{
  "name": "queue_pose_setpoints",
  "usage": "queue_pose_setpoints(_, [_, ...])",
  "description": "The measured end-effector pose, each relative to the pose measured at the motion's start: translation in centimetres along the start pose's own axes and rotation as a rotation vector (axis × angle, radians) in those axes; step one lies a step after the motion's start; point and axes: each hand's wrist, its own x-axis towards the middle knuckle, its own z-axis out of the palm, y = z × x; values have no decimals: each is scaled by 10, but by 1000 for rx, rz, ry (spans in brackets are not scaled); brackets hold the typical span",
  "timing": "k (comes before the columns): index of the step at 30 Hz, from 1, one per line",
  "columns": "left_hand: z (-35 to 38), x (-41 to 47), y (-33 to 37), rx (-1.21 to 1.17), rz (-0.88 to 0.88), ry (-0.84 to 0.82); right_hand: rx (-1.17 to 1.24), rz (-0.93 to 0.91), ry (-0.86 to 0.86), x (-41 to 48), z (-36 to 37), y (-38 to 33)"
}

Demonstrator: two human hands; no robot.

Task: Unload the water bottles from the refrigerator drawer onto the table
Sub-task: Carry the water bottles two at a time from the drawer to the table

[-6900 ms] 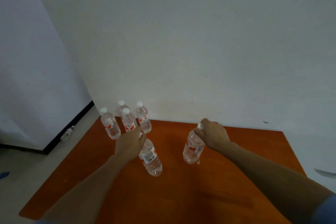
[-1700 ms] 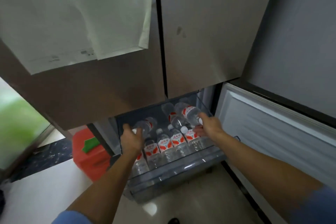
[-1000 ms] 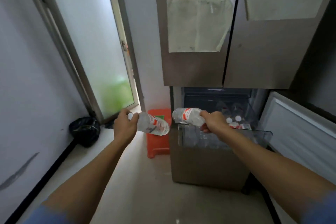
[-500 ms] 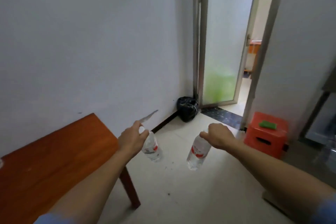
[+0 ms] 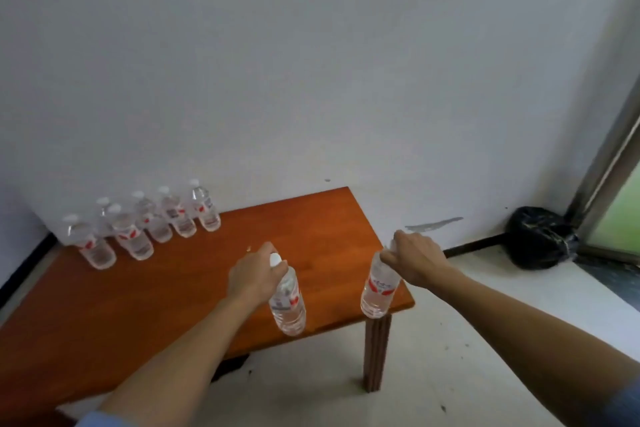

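Observation:
My left hand (image 5: 254, 276) grips a clear water bottle (image 5: 288, 302) by its neck, hanging above the near right part of the orange wooden table (image 5: 166, 291). In my right hand (image 5: 414, 255) a second water bottle (image 5: 378, 288) with a red label hangs by its top over the table's right corner. Several water bottles (image 5: 145, 225) with white caps stand upright in a cluster at the table's far left, against the wall. The refrigerator drawer is out of view.
A white wall runs behind the table. A black bag (image 5: 538, 243) lies on the floor at the right, beside a door frame (image 5: 609, 163). One table leg (image 5: 375, 354) stands under the right corner. Pale floor lies to the right of the table.
I have turned left from the doorway to face the table. Both hands, each still holding a bottle, have moved from over the floor to above the table's right end.

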Motion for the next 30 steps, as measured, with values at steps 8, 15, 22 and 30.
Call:
queue_pose_setpoints(8, [-7,100,-67,28,-199,6,-6,-277,-76,159,36,-80])
queue_pose_setpoints(15, [-12,170,-120,-13,-325,58,-24,-456,-107,263,64,-151])
queue_pose_setpoints(22, [3,255,-191,-21,-282,18,47,-484,-130,346,108,-218])
queue_pose_setpoints(30, [10,353,-287,-41,-120,-129,96,-423,-213,431,162,-311])
